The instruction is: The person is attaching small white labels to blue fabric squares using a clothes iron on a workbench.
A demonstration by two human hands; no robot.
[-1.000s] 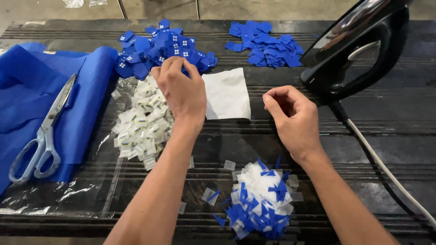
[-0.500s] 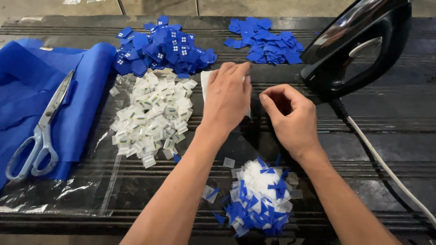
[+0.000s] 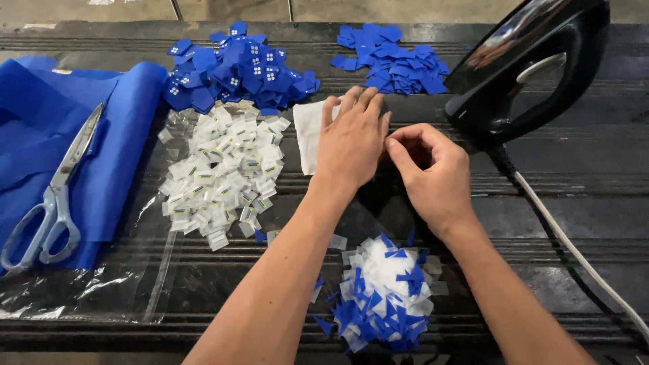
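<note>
My left hand [image 3: 351, 145] lies flat, fingers stretched out together, on a white cloth square [image 3: 306, 132] in the middle of the dark ribbed table. My right hand [image 3: 433, 176] is just to its right, with thumb and fingertips pinched together beside the left little finger; whatever is between them is hidden. A pile of small white tags [image 3: 223, 172] lies left of the left hand on clear plastic. Behind it is a heap of blue squares with white dots [image 3: 236, 71].
A black iron [image 3: 534, 67] stands at the right, and its white cord [image 3: 574, 250] trails to the near right edge. Plain blue squares [image 3: 392, 57] lie at the back. Scissors [image 3: 57, 196] rest on folded blue fabric [image 3: 40, 128] at the left. Blue and white scraps [image 3: 385, 290] lie between my forearms.
My left hand moved right from the white tag pile onto the white cloth square and flattened there. My right hand closed in towards it, still pinched.
</note>
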